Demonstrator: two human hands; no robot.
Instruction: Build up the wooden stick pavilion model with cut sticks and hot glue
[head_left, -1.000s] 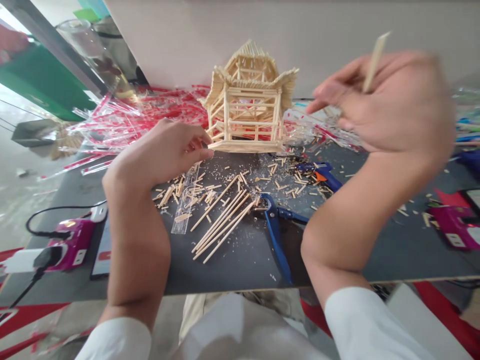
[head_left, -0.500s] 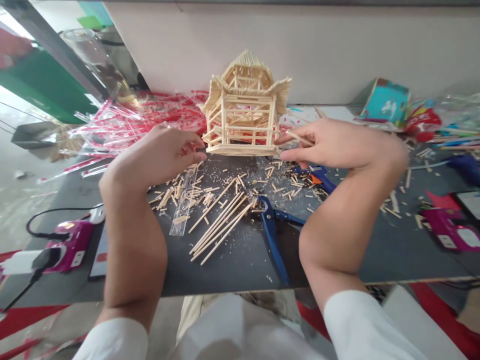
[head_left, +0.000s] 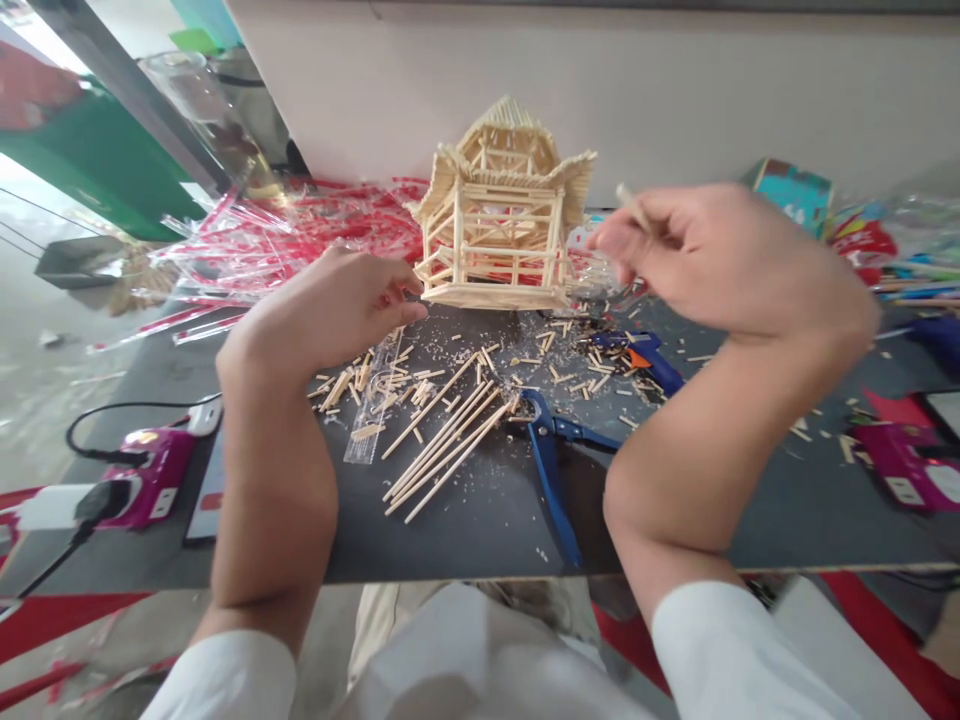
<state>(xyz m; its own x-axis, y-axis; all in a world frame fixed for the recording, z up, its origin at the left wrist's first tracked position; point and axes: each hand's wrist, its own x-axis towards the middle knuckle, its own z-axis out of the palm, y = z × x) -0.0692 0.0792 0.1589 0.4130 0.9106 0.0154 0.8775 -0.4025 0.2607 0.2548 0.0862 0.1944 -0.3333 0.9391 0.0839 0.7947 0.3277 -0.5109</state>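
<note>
A small pavilion-like house model (head_left: 510, 297) built from thin wooden sticks is at the back middle of the table, with a two-tiered stick roof. My left hand (head_left: 352, 305) is closed at the lower left corner of its base, thumb below and fingers beside the corner. To the right of the model and apart from it, my right hand (head_left: 697, 250) pinches a short wooden stick (head_left: 636, 210) that points up and left. Long wooden sticks (head_left: 442, 450) lie in front, beside a blue-handled cutter (head_left: 551, 470).
A clear ruler (head_left: 367, 420) lies left among cut stick pieces. Beyond the cutter is a blue glue gun (head_left: 649, 355). Red and clear plastic wrappers (head_left: 300, 235) heap at the back left. Purple power sockets (head_left: 150, 470) and a phone-like device (head_left: 206, 490) are at left.
My right hand has moved up and right, away from the model's right corner, keeping the short stick. My left hand stays at the left corner. The view has shifted slightly.
</note>
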